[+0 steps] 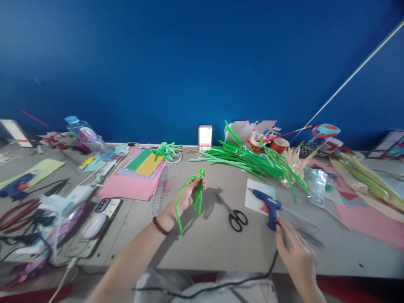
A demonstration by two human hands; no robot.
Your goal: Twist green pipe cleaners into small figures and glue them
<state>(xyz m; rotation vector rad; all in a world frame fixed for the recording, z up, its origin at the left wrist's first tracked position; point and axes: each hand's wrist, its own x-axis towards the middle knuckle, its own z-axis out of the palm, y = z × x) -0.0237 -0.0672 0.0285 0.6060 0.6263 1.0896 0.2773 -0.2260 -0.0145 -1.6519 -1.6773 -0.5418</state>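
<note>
Green pipe cleaners [198, 195], twisted together at the top with several strands hanging down, are pinched in my left hand [190, 194]; one long strand droops over the wrist side. My right hand [296, 248] has its fingertips at the base of the handle of a blue glue gun [272, 212], which lies on a white sheet [251, 202] with its nozzle pointing left. Whether the fingers grip the handle or only touch it is hard to make out. Black-handled scissors [234, 213] lie between the two hands.
A pile of green pipe cleaners [249, 158] lies at the back. Coloured paper [131, 185], a ruler [160, 189] and a bottle [86, 134] are on the left. A phone [205, 136] stands against the wall. A black cable [202, 291] crosses the table's front edge [189, 268].
</note>
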